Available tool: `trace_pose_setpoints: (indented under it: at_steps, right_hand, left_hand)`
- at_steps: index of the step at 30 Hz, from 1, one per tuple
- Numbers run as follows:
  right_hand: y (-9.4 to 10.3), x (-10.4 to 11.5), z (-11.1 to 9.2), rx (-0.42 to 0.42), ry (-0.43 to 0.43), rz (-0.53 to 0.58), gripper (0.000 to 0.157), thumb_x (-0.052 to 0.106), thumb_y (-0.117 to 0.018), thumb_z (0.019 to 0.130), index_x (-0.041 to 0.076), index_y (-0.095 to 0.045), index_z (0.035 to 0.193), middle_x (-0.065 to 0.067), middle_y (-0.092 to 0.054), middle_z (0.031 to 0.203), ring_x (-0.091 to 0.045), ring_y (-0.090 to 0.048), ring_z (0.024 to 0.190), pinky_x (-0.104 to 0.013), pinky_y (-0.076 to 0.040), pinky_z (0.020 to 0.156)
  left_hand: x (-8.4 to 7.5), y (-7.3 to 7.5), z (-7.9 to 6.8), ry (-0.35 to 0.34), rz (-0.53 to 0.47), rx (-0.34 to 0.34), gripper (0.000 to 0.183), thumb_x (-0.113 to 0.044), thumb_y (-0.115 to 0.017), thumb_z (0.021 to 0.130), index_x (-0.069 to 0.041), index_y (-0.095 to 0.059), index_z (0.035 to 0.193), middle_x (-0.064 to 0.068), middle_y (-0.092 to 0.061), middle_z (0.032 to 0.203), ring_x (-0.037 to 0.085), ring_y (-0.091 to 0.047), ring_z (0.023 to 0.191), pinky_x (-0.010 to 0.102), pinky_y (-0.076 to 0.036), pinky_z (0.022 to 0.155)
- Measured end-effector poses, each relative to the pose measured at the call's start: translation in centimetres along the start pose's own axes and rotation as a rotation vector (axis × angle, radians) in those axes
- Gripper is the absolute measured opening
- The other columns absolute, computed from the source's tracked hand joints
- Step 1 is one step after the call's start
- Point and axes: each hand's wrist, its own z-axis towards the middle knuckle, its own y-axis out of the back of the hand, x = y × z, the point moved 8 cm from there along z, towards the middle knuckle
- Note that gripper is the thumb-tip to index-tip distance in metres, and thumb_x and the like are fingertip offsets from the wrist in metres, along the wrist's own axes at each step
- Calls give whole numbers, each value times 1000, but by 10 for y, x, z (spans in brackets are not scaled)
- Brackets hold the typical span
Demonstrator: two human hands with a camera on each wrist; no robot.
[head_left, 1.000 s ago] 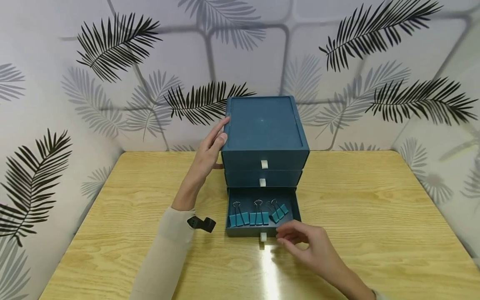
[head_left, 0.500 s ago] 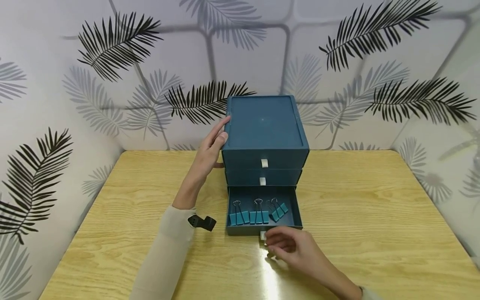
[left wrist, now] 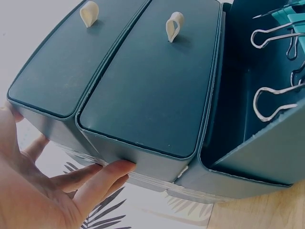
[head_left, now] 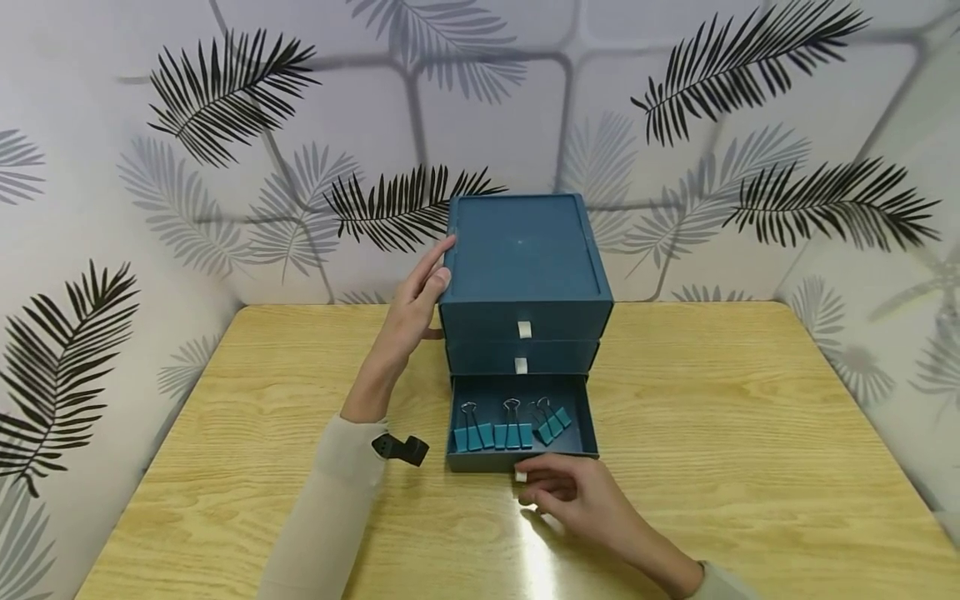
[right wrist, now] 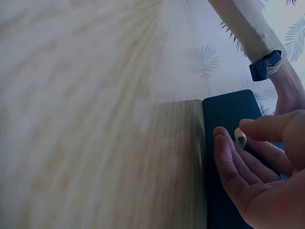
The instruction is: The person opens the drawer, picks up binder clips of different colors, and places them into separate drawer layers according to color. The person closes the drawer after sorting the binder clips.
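Observation:
A blue desktop drawer unit [head_left: 525, 258] stands at the back of the table. Its bottom drawer [head_left: 467, 463] is pulled out and holds several teal binder clips [head_left: 513, 436]. My left hand [head_left: 408, 317] lies along the unit's left side, thumb near the top edge; in the left wrist view its fingers [left wrist: 107, 181] reach that side wall. At the drawer front is my right hand [head_left: 577, 496], fingers bent, right by the white pull tab [head_left: 521, 477]. In the right wrist view a fingertip overlaps the tab [right wrist: 240, 138], with a gap between it and the other fingertips.
Two upper drawers are closed, each with a white tab [head_left: 524, 330]. The wood-grain table [head_left: 712, 400] stretches to both sides, and a leaf-patterned wall [head_left: 495, 108] rises behind it. A black strap device [head_left: 401, 450] sits on the left wrist.
My right hand has moved left along the drawer front, from its right part to the pull tab. The left hand, the drawer and the clips have kept their places.

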Motion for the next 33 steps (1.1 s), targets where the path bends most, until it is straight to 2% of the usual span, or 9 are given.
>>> trace_pose_setpoints:
  at_steps: [6,11,16,17,23,26,30,33]
  right_hand:
    - [4,-2,5,-60,-10,-33,19,2,-74,93,-1,-77,112,-10,-76,107,-16,-75,90,-27,-60,76]
    - [9,-3,10,-105,-20,-67,15,3,-76,92,3,-80,106,-5,-77,102,-13,-74,90,-25,-60,76]
    - [12,-3,14,-120,-8,-83,14,3,-77,91,4,-81,104,-4,-78,100,-13,-75,88,-25,-60,75]
    - [13,-3,15,-123,-9,-84,13,3,-77,91,4,-81,104,-4,-78,101,-13,-75,88,-25,-60,75]
    - [16,-6,21,-136,-36,-85,13,6,-77,92,6,-82,104,-3,-77,103,-13,-74,89,-25,-60,76]
    - [18,-7,26,-132,-35,-89,13,6,-76,93,6,-81,105,-4,-77,104,-13,-74,88,-25,-60,76]
    - [22,-6,34,-132,1,-75,14,5,-75,93,3,-80,106,-7,-77,104,-15,-75,87,-26,-60,75]
    - [25,-4,40,-138,19,-67,14,5,-75,93,2,-80,106,-8,-77,103,-17,-75,87,-27,-60,75]
  left_hand:
    - [-1,1,-1,2,-2,-4,50,-47,-44,109,-47,-36,158,-7,-24,168,26,-31,151,71,-51,86]
    - [0,2,-1,2,-5,-7,50,-46,-44,109,-47,-36,158,-7,-23,168,27,-30,151,74,-49,86]
    - [0,2,-1,-1,-15,0,49,-43,-44,110,-45,-35,158,-7,-22,168,27,-29,151,75,-48,87]
    - [-4,1,-2,4,-17,2,50,-40,-43,110,-42,-35,160,-5,-22,169,28,-28,152,76,-47,88]
    - [-3,-2,-2,15,-13,5,50,-43,-44,110,-44,-35,159,-6,-23,168,27,-29,151,75,-48,88]
    - [2,-2,-1,18,-20,7,49,-44,-45,109,-46,-36,158,-8,-23,168,26,-29,151,75,-48,87]
    - [1,0,-1,-12,-7,-3,49,-40,-43,110,-42,-36,159,-7,-23,168,23,-26,152,74,-47,89]
    - [-2,1,1,-60,14,-4,50,-36,-41,111,-37,-35,161,-7,-23,168,20,-23,154,70,-43,101]
